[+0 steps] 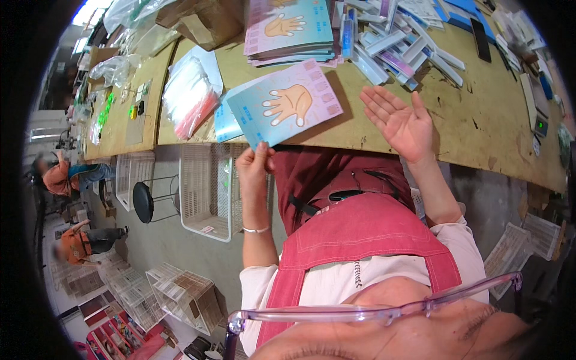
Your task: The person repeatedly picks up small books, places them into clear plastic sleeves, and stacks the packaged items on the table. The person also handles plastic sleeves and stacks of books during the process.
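My left hand (255, 165) pinches the near corner of a blue and pink printed card (288, 102) with a cartoon hand on it. That card is held tilted above the table's front edge. Beneath it, another blue card (227, 125) partly shows. My right hand (399, 122) is raised to the right of the card, palm up with its fingers stretched out, and holds nothing. Straight behind the held card lies a stack of similar cards (290, 30). A pile of small white and purple boxes (396, 48) lies beyond my right hand.
Clear plastic bags with pink edges (191, 99) lie left of the cards. A brown cardboard box (204, 24) stands at the back. At the right are a black phone (480, 41) and a small scale (534, 105). A white crate (206, 192) and black stool (143, 202) stand on the floor; two people are farther left.
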Available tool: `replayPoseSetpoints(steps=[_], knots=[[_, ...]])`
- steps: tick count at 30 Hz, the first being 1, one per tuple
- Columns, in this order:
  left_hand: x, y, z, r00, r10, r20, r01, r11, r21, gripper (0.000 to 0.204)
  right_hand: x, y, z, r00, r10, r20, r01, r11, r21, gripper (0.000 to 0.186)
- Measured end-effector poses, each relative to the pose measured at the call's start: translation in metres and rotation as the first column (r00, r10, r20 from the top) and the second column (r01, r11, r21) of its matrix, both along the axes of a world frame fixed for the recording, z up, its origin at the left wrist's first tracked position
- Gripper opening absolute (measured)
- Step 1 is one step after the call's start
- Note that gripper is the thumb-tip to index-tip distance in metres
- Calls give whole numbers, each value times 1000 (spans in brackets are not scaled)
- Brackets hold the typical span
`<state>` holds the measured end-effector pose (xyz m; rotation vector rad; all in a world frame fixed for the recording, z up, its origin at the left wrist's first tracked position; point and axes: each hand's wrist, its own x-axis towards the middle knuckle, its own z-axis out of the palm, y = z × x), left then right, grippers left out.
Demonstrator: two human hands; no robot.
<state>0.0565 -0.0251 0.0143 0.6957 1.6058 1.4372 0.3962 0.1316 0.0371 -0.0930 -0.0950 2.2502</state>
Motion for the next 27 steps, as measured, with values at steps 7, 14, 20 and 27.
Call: replayPoseSetpoints(steps=[7, 14, 20, 27], knots=[[-73, 10, 9, 906, 136, -401, -222, 959, -178, 52, -18, 15, -3, 991, 23, 129, -34, 996, 78, 67], [-16, 58, 24, 254, 249, -935, 84, 957, 277, 19, -86, 79, 28, 160, -969, 188, -554, 69, 830, 42], [-1, 98, -6, 50, -71, -996, 68, 995, -68, 57, -166, 163, 23, 90, -987, -131, -815, -148, 560, 55], [-1, 95, -18, 83, -63, -995, -13, 998, -65, 61, -171, 198, 20, 196, -980, -14, -807, -170, 566, 47]])
